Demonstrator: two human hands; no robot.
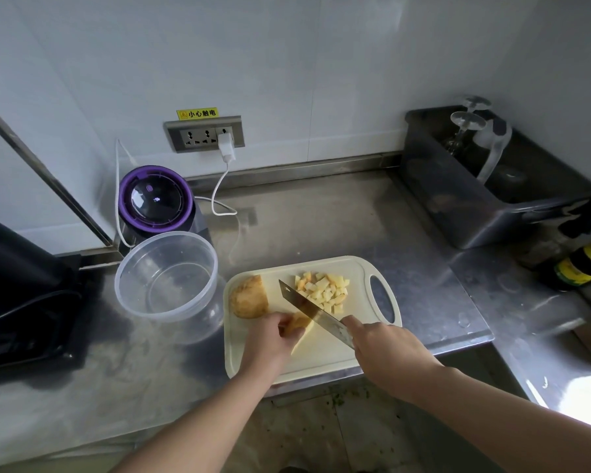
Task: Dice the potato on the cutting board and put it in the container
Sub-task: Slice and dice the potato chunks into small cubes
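Note:
A cream cutting board (321,356) lies on the steel counter. My left hand (270,336) holds a potato piece (299,323) down on the board with curled fingers. My right hand (379,343) grips the handle of a knife (307,303), whose blade slants across the board and meets the held piece. A pile of several potato dice (325,291) sits behind the blade. A larger uncut potato half (249,297) rests at the board's left edge. A clear round plastic container (166,278), with nothing in it, stands left of the board.
A purple-rimmed appliance (156,203) with a white charger cable stands behind the container. A dark appliance (21,291) fills the far left. A steel bin (475,199) holding upturned glasses sits at the back right, with bottles (580,264) beside it. The counter's front edge runs just below the board.

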